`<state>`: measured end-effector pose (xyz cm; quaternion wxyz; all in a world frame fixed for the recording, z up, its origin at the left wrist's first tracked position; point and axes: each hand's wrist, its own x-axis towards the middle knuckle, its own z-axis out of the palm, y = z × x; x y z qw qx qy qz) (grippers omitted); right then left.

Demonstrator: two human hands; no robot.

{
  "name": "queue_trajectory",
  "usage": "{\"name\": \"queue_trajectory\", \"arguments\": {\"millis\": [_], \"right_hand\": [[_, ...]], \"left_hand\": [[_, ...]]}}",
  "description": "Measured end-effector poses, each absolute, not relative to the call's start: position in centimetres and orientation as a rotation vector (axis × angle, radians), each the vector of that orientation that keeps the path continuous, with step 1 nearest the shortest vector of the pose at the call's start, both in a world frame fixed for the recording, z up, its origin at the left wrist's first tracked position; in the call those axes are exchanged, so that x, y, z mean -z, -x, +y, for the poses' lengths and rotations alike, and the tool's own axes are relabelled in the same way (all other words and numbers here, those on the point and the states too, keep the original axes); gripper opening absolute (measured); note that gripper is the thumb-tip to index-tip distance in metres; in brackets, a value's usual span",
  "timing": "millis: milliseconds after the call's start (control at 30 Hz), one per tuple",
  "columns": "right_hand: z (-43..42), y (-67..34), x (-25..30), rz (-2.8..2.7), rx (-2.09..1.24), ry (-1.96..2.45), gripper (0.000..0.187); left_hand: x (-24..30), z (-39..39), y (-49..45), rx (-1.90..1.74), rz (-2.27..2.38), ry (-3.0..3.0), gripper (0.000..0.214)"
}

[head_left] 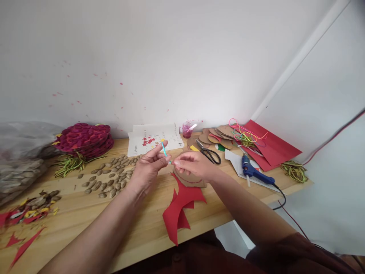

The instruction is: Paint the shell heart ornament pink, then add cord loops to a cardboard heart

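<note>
A thin turquoise cord (164, 148) loops over the index finger of my left hand (145, 169); its thumb and finger are closed on the cord's lower part. My right hand (194, 166) is pinched right beside those fingertips, at the cord's low end. What lies between its fingertips is too small to make out for certain. Both hands are raised over the table. Beneath my right hand lies a cardboard piece (189, 180) with a dark reddish curved line. Cut red paper (178, 213) sits in front of it, towards me. Black-handled scissors (211, 154) lie just behind my right hand.
Brown nut-like pieces (110, 186) are scattered left of my hands. Purple-and-red decorated pieces (85, 139) are stacked behind them. Printed sheets (137, 146) and a purple-stained cup (187, 131) stand by the wall. Neon cords (245, 133) and a blue glue gun (256, 173) with its cable lie right.
</note>
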<state>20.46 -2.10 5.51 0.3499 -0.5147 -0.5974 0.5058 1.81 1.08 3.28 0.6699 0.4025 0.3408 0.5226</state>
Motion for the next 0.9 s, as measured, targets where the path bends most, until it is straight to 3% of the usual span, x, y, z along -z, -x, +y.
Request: {"name": "queue_trajectory", "arguments": {"millis": [467, 567, 733, 900], "right_hand": [[-2.3, -17.8, -3.8, -1.427, -1.239, 1.166, 0.033], [-3.6, -18.5, -4.2, -1.544, -1.154, 1.292, 0.029], [-6.7, -22.5, -4.1, -1.589, -0.638, 1.672, 0.023], [-8.8, -25.4, -2.7, -1.606, -0.504, 2.058, 0.042]], "left_hand": [[-3.2, 0.9, -1.9, -1.08, 0.741, -0.813, 0.065], [-3.2, 1.0, -1.8, -1.077, 0.773, -0.853, 0.071], [-3.1, 1.6, -1.5, -1.178, 0.849, -0.982, 0.076], [-2.5, 1.7, -1.2, -1.042, 0.895, -1.231, 0.074]]}}
